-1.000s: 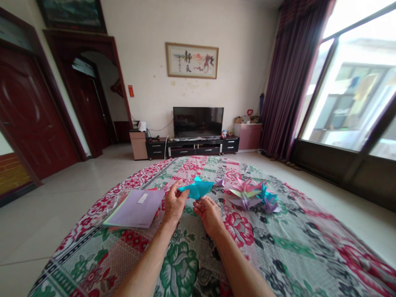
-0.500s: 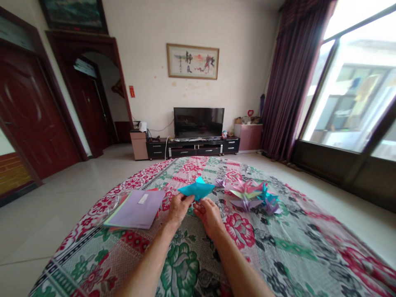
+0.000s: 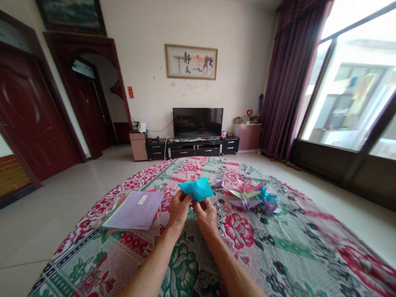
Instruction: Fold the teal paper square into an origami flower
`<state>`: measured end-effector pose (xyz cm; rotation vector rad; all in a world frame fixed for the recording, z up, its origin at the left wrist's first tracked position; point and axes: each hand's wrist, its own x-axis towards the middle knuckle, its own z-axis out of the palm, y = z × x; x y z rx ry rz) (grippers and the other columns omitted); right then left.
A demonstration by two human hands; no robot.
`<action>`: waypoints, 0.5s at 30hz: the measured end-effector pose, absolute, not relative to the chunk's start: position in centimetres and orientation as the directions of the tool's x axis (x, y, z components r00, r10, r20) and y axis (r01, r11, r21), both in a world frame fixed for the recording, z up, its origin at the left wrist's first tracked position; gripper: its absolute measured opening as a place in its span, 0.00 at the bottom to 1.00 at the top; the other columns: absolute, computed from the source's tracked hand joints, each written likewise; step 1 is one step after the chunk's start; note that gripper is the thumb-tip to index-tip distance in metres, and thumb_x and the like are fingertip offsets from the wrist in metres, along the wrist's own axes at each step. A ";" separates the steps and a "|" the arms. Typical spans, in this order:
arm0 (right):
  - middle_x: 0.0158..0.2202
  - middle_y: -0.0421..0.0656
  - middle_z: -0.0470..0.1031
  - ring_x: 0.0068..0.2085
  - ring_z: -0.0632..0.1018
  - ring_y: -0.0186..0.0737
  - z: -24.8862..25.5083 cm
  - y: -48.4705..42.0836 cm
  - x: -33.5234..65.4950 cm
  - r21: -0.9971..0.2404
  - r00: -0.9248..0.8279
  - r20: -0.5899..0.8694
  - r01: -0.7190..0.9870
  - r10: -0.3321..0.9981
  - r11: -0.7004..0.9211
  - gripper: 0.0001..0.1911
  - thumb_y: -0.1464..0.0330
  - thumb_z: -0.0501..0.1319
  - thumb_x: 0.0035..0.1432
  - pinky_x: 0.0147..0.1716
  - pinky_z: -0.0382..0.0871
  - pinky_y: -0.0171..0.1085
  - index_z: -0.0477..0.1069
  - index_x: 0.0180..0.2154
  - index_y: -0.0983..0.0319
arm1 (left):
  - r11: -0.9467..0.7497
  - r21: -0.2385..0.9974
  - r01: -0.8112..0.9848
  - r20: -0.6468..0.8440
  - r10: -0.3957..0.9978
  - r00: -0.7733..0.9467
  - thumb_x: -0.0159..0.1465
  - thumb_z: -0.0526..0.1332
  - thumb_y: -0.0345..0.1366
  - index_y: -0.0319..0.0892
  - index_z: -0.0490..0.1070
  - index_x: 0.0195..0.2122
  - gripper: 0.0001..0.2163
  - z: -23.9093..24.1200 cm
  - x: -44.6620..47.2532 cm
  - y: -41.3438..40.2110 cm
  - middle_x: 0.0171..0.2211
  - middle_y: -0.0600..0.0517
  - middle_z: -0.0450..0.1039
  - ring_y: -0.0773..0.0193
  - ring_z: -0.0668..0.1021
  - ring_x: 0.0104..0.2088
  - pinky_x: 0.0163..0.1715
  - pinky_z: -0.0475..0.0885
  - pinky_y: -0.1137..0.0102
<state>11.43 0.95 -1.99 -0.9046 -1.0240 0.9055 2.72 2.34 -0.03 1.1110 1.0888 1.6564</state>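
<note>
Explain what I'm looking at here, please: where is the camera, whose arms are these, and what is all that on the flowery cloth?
There is no machine here. The picture comes from one camera worn on a person's head, looking forward and down, so the two bare forearms reaching in from the bottom are that person's own. The left hand and the right hand together pinch the lower edge of a turquoise folded paper, held just above a floral cloth. On the cloth, to the left, lies a stack of coloured sheets with a lilac one on top. To the right sits a cluster of folded paper figures in pink, green, blue and purple. Behind it all is a living room with a television.
</note>
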 end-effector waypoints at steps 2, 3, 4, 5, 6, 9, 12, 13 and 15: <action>0.20 0.37 0.70 0.24 0.69 0.33 -1.9 0.9 11.5 -0.928 0.250 0.296 -0.151 0.922 0.339 0.07 0.64 0.61 0.45 0.25 0.63 0.32 0.67 0.24 0.61 | -0.260 0.947 -0.191 0.219 0.952 -0.212 0.47 0.66 0.39 0.38 0.71 0.29 0.11 -0.1 2.6 2.4 0.22 0.56 0.71 0.69 0.71 0.22 0.24 0.66 0.75; 0.21 0.37 0.70 0.24 0.69 0.33 -1.9 0.8 11.5 -0.932 0.243 0.292 -0.144 0.925 0.332 0.07 0.64 0.61 0.45 0.25 0.63 0.32 0.67 0.24 0.61 | -0.254 0.948 -0.193 0.216 0.956 -0.201 0.47 0.66 0.39 0.38 0.71 0.29 0.12 -0.2 2.6 2.4 0.22 0.56 0.71 0.69 0.71 0.22 0.24 0.66 0.75; 0.21 0.37 0.70 0.24 0.69 0.33 -1.8 0.8 11.5 -0.935 0.235 0.290 -0.138 0.928 0.327 0.07 0.64 0.60 0.45 0.25 0.63 0.32 0.67 0.24 0.61 | -0.250 0.949 -0.190 0.213 0.957 -0.197 0.47 0.66 0.40 0.38 0.71 0.28 0.11 -0.2 2.5 2.4 0.21 0.56 0.71 0.69 0.71 0.22 0.24 0.66 0.75; 0.21 0.37 0.70 0.24 0.68 0.33 -1.7 0.7 11.5 -0.937 0.230 0.288 -0.133 0.929 0.324 0.07 0.64 0.60 0.45 0.25 0.63 0.32 0.67 0.24 0.61 | -0.249 0.952 -0.178 0.213 0.957 -0.198 0.47 0.66 0.40 0.38 0.71 0.28 0.11 -0.3 2.5 2.5 0.20 0.56 0.70 0.69 0.70 0.22 0.23 0.65 0.75; 0.21 0.37 0.70 0.24 0.68 0.33 -1.6 0.6 11.5 -0.937 0.232 0.289 -0.128 0.929 0.324 0.07 0.64 0.60 0.44 0.26 0.63 0.32 0.67 0.24 0.61 | -0.253 0.954 -0.159 0.218 0.953 -0.210 0.48 0.65 0.40 0.38 0.71 0.27 0.11 -0.4 2.5 2.5 0.20 0.56 0.70 0.69 0.70 0.21 0.23 0.64 0.75; 0.21 0.37 0.70 0.25 0.68 0.33 -1.5 0.5 11.5 -0.937 0.263 0.293 -0.113 0.919 0.331 0.07 0.63 0.61 0.44 0.27 0.63 0.32 0.67 0.23 0.61 | -0.281 0.956 -0.088 0.251 0.933 -0.257 0.49 0.64 0.41 0.38 0.72 0.25 0.10 -0.5 2.6 2.4 0.19 0.56 0.69 0.69 0.70 0.21 0.22 0.63 0.75; 0.21 0.36 0.70 0.24 0.68 0.33 -1.5 0.6 11.6 -0.942 0.286 0.287 -0.086 0.914 0.323 0.07 0.64 0.60 0.45 0.27 0.63 0.33 0.67 0.23 0.61 | -0.275 0.955 -0.111 0.244 0.941 -0.234 0.49 0.65 0.41 0.38 0.72 0.26 0.10 -0.4 2.8 2.3 0.20 0.56 0.70 0.69 0.70 0.21 0.23 0.64 0.75; 0.20 0.36 0.70 0.24 0.68 0.33 -1.5 0.6 11.6 -0.944 0.284 0.290 -0.075 0.914 0.322 0.07 0.64 0.60 0.45 0.27 0.62 0.33 0.67 0.23 0.61 | -0.265 0.954 -0.138 0.232 0.949 -0.215 0.48 0.65 0.41 0.38 0.72 0.26 0.11 -0.3 2.8 2.2 0.20 0.56 0.70 0.69 0.70 0.21 0.23 0.64 0.74; 0.20 0.36 0.69 0.23 0.67 0.33 -1.5 0.6 11.6 -0.940 0.277 0.310 -0.055 0.909 0.337 0.07 0.64 0.60 0.45 0.26 0.62 0.33 0.67 0.22 0.61 | -0.247 0.951 -0.186 0.211 0.958 -0.195 0.46 0.67 0.40 0.37 0.72 0.28 0.12 -0.3 2.8 2.2 0.20 0.56 0.71 0.69 0.70 0.21 0.23 0.65 0.74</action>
